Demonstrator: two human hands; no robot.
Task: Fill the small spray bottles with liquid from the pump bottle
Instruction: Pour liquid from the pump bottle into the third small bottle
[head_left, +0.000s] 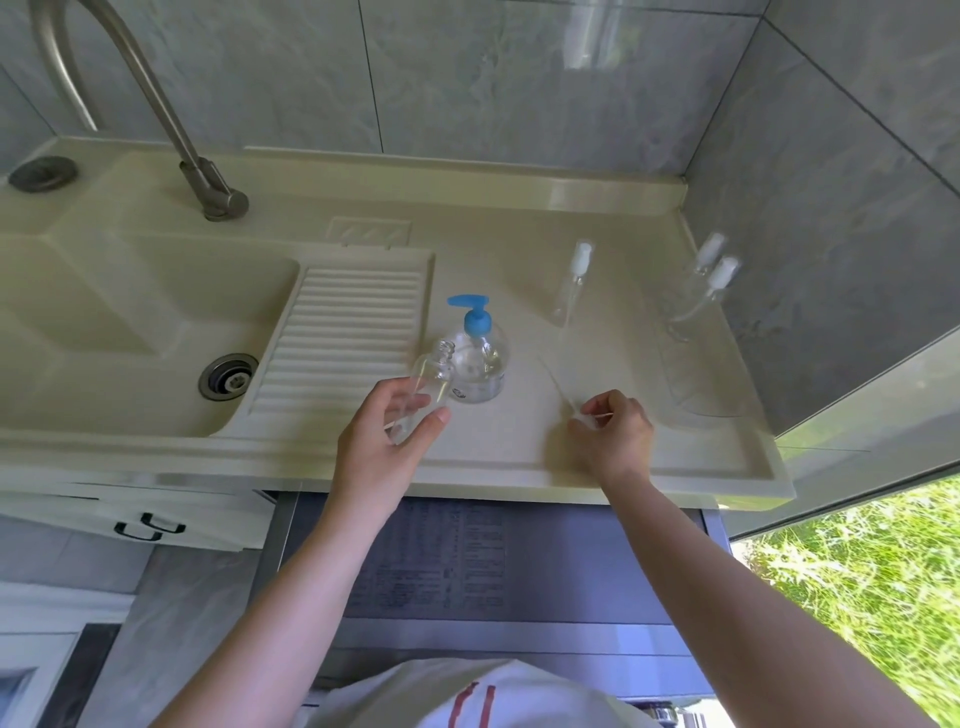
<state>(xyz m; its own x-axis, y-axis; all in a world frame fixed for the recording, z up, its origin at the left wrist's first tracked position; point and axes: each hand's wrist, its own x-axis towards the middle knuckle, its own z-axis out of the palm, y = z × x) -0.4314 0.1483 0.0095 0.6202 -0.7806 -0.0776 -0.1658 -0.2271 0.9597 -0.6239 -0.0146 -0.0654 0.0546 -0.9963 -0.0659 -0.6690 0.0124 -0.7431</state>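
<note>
- White shirt (467, 696) with red marks fills the bottom edge, closest to the lens.
- Left hand (387, 431) has its fingers and thumb curled round an uncapped clear bottle (428, 387), held tilted above the tabletop (493, 436), its open neck just beside the pump bottle (475, 364).
- Right hand (615, 431) pinches a white spray head whose thin dip tube (556, 384) slants up and to the left; the fingers are drawn together on it.
- Pump bottle, clear with a blue pump, stands upright on the tabletop next to the ribbed washboard (343, 332).
- 1 capped spray bottle (571, 283) stands behind, near the middle; 2 more (706, 286) stand close together by the right wall.
- Sink (130, 332) and metal tap (156, 114) lie to the left.
</note>
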